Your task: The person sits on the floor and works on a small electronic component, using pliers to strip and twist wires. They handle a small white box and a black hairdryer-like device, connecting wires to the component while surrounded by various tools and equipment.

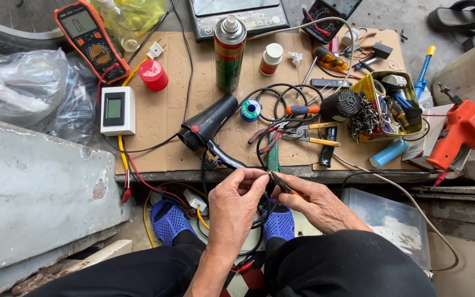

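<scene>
My left hand (236, 206) pinches a thin black cable (261, 151) between thumb and fingers, just below the front edge of a cardboard sheet (163, 118). My right hand (311, 202) grips a small cutting plier (279, 181) whose tip meets the cable at my left fingertips. The cable loops up onto the cardboard toward a black hair dryer (207, 122) that lies on its side. Both hands hover over my knees and blue sandals (170, 221).
On the cardboard: an orange multimeter (90, 39), a white meter box (117, 110), a red cap (153, 75), a spray can (230, 52), a white bottle (271, 58), a solder spool (250, 110), yellow-handled pliers (309, 133), a yellow tin of tools (390, 104). An orange glue gun (463, 132) at right.
</scene>
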